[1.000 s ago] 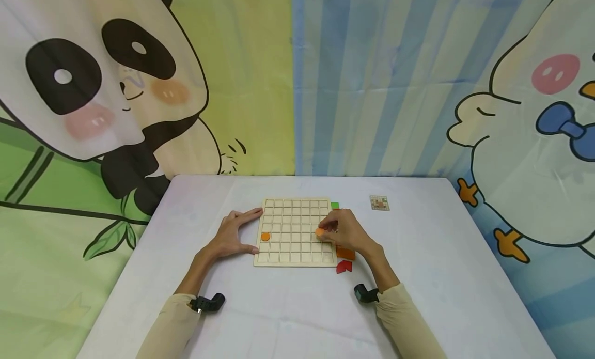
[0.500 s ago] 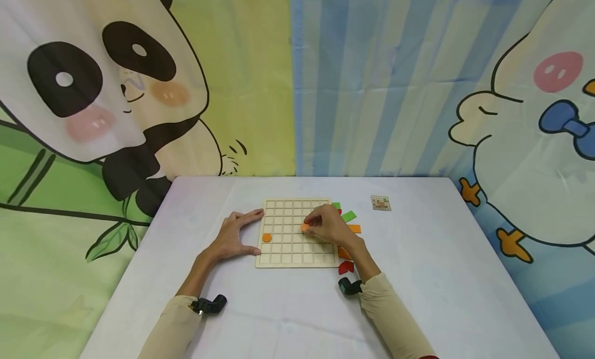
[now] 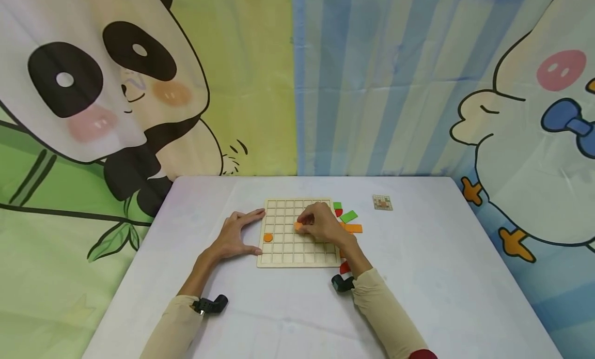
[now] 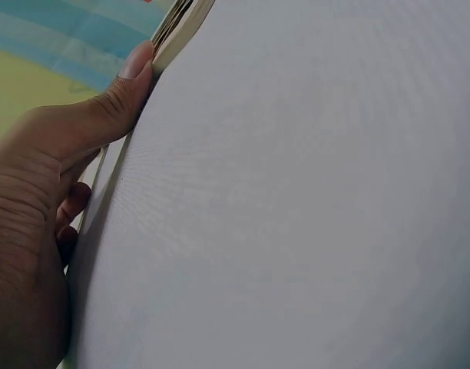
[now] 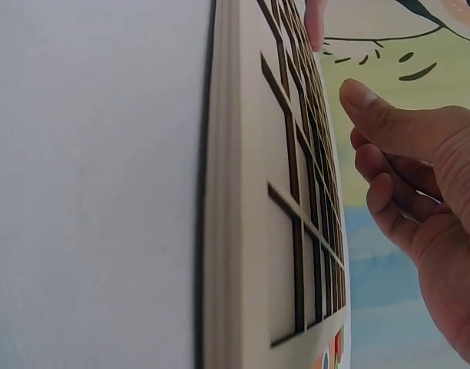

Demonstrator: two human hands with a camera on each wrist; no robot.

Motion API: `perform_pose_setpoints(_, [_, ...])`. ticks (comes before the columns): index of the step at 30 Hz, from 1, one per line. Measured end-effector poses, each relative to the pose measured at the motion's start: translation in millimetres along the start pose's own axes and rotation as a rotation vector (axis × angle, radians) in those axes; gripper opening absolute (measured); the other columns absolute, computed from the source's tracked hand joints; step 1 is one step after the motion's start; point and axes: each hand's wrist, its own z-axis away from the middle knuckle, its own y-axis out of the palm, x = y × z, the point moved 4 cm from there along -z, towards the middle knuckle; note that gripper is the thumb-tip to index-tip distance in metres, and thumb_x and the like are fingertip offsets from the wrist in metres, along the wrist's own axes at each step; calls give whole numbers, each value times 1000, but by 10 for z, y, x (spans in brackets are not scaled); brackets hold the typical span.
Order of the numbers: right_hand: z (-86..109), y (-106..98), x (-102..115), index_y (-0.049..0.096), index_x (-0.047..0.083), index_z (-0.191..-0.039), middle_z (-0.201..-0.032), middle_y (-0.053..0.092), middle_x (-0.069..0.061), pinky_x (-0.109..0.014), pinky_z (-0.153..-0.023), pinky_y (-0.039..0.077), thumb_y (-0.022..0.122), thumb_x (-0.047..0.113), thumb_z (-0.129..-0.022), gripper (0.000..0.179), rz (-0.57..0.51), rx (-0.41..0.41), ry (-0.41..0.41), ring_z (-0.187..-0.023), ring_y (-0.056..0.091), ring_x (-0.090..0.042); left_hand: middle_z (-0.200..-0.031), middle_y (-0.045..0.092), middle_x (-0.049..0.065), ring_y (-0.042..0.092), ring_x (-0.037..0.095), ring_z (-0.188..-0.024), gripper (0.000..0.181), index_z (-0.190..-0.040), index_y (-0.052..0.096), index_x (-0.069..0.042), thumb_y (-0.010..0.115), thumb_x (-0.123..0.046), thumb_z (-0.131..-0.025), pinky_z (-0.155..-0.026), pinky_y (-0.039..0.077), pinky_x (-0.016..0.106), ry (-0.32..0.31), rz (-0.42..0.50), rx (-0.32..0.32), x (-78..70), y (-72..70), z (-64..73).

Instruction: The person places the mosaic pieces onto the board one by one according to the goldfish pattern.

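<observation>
A pale wooden grid board [image 3: 283, 258] lies flat on the table. In the head view my left hand [image 3: 231, 238] spreads thumb and fingers along its left edge, touching it; the left wrist view shows the thumb [image 4: 131, 88] against the board's side. One orange disc [image 3: 268, 237] sits in a cell near that edge. My right hand [image 3: 321, 225] is over the middle of the board and pinches a small orange piece [image 3: 298, 226], partly covered by the fingertips. In the right wrist view the right hand [image 5: 427, 177] has curled fingers, and the piece is hidden.
Right of the board lie a green square [image 3: 337, 205], a red piece [image 3: 339, 213], a green piece [image 3: 348, 216], an orange strip [image 3: 354, 228] and another red piece [image 3: 344, 267]. A small patterned card [image 3: 382, 202] lies farther back. Printed curtains [image 3: 372, 80] stand behind the table.
My right hand has moved left across the board with the orange piece, from its right side to the middle. Loose pieces at the right have come into view. My left hand stays at the edge.
</observation>
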Motion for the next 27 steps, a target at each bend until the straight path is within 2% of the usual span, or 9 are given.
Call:
perform_pose_setpoints(8, [-89, 45, 64, 85, -1, -103, -96, 83, -12, -25, -72, 57, 93, 4, -85, 21, -16, 4, -45, -79, 70, -14, -173, 48, -4, 47, 19, -112, 118, -162, 55, -24, 105, -54, -60, -98, 32, 47, -5, 11, 11, 4, 1, -2])
perform_pose_setpoints(27, [-324, 243, 92, 85, -2, -110, -100, 84, -13, -26, -75, 58, 87, 2, -91, 20, -31, 35, 4, -81, 73, -15, -173, 48, -5, 46, 20, -111, 117, -162, 55, -26, 104, -57, -60, -97, 31, 46, -11, 13, 14, -21, -25, 4])
